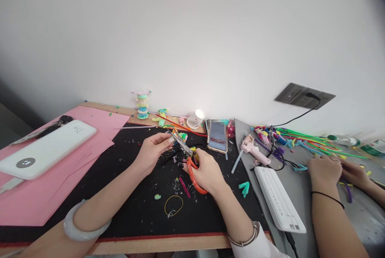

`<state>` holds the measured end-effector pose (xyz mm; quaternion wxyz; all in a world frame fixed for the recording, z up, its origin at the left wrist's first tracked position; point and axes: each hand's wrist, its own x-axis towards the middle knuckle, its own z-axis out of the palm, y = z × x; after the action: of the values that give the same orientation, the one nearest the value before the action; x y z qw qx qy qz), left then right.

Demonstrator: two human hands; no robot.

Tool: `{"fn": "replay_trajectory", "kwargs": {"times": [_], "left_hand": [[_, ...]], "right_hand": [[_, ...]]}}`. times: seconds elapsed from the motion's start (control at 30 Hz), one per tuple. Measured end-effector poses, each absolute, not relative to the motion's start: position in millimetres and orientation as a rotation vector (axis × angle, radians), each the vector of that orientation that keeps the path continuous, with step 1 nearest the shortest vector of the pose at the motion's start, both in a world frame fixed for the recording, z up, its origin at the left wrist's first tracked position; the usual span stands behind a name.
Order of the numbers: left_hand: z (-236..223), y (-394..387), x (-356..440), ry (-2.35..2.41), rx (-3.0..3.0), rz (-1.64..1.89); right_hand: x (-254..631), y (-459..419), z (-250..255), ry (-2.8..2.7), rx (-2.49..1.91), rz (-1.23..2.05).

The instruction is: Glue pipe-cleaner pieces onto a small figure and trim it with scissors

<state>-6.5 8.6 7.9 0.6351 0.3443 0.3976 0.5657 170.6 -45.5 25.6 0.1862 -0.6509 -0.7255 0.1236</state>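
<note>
My right hand (207, 170) is closed around a pair of scissors with orange handles (193, 176). The scissors' metal blades (183, 144) point up and left toward my left hand (155, 152). That hand is closed in a pinch on a small multicoloured fuzzy piece (183, 136), which looks like pipe cleaner and is partly hidden behind the blades. Below my hands, a magenta pipe cleaner piece (184, 187) and fine clippings lie on the black mat (129, 206). A yellow rubber band (173, 206) rests nearer the front edge.
A paper cup (196, 119), a phone (217, 136) and a striped spool-like craft (142, 106) stand along the back. Pink paper (69, 194) carries a white power bank (48, 150) at left. Right are a glue gun (255, 150), another power bank (279, 200) and another person's hands (326, 172).
</note>
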Motion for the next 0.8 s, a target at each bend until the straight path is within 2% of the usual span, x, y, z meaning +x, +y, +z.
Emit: {"fn": "replay_trajectory", "kwargs": {"times": [0.8], "left_hand": [[2.4, 10.2, -6.5, 0.962, 0.815, 1.268]], "right_hand": [[171.1, -45.4, 21.1, -2.045, -1.901, 0.283]]}}
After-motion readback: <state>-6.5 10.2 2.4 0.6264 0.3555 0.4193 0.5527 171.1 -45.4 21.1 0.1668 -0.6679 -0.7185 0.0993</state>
